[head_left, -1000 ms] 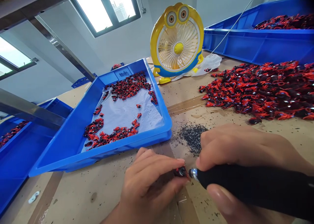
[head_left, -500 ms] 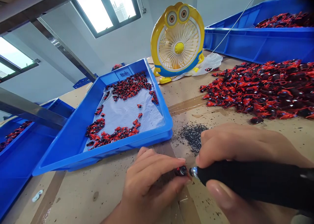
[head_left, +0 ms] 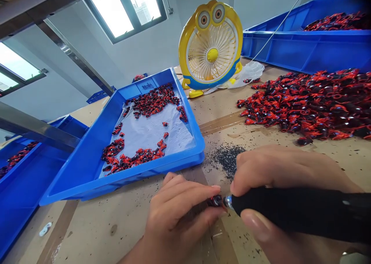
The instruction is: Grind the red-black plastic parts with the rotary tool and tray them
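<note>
Between its thumb and fingertips, my left hand (head_left: 181, 208) pinches a small red and black plastic piece (head_left: 216, 200). My right hand (head_left: 278, 171) wraps round a thick black handheld power tool (head_left: 292, 214) lying almost level. Its silver collar (head_left: 228, 201) points left, right at the end of the piece; whether the tip touches it I cannot tell. A patch of black shavings (head_left: 227, 158) lies on the table just beyond my hands.
A blue tray (head_left: 139, 176) with many similar pieces stands to the left. A large pile of pieces (head_left: 313, 105) lies at the right. Behind are a yellow fan (head_left: 212, 55) and stacked blue bins (head_left: 292, 51). A metal post (head_left: 37, 129) crosses the left side.
The black tool's rear has tilted slightly, and my right hand has shifted a little with it. My left hand keeps its pinch on the piece in nearly the same spot.
</note>
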Demonstrator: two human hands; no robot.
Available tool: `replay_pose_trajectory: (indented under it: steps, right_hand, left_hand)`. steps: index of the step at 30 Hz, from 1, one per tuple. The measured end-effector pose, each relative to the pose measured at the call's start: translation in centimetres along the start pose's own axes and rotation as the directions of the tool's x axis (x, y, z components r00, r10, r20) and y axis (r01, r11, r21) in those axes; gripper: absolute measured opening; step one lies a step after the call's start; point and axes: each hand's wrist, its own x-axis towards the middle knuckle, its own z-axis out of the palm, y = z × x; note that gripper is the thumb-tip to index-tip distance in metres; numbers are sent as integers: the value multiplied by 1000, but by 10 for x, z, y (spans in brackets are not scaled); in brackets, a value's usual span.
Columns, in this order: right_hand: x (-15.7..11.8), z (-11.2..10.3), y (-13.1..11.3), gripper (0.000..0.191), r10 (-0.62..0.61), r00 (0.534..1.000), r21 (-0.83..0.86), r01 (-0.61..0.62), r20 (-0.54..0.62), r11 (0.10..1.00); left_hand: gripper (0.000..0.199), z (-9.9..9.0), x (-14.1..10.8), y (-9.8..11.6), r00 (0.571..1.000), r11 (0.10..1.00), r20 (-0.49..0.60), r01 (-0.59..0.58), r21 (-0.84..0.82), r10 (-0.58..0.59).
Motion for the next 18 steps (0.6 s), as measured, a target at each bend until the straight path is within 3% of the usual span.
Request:
replay_pose_trajectory:
  steps: [9,14,18]
  right_hand:
    - [7,-9,-5,12,-24,997,76,19,67,997]
    - [11,-2,-14,7,-8,998,97,14,-62,995]
    - [10,-6,-14,7,-4,999,90,8,-40,996]
  left_hand:
    - [7,-1,0,0,1000,1000,-13,-23,-5,23]
    - [6,0,1,1,1000,1000,0,-25,-11,25]
    - [5,0,1,0,1000,1000,-3,-12,-18,12]
